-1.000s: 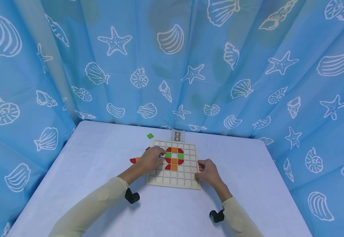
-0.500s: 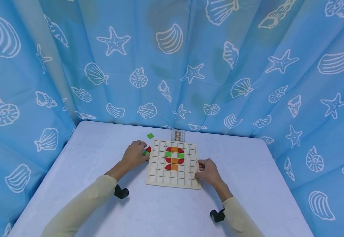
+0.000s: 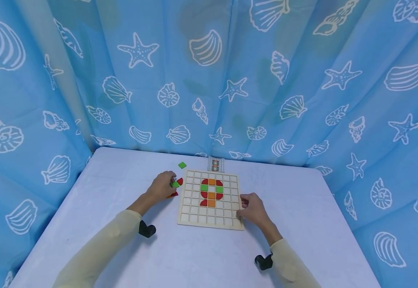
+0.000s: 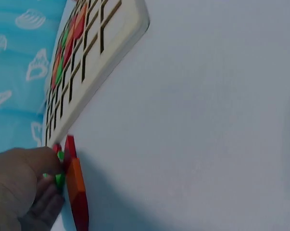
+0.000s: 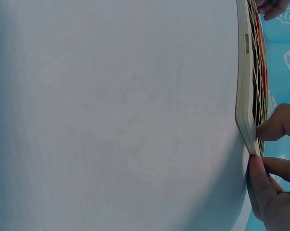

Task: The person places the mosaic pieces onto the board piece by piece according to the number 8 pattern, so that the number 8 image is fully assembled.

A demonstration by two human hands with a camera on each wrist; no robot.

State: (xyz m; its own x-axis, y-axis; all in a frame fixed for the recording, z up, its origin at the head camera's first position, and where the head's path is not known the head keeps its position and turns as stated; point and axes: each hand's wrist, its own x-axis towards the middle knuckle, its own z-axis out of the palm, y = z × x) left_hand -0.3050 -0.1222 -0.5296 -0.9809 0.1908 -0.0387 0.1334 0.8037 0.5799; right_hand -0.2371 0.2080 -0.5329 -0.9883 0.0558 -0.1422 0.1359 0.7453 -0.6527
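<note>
My left hand is left of the wooden grid board, with thumb and fingers pinching a small green tile. Part of that tile is hidden by the fingers. Close by on the cloth lie a red tile and, under the hand, an orange tile beside more red ones. At the board's right edge, my right hand grips the rim between thumb and fingers. Red, orange and green tiles fill several squares in the board's middle.
A loose green tile lies beyond the board's far left corner. Behind the board is a small pattern card. The white-covered table ends at a blue shell-print curtain.
My left hand has drawn back leftward from over the board to the loose tiles and now pinches a green one. The right hand keeps its place on the board's edge.
</note>
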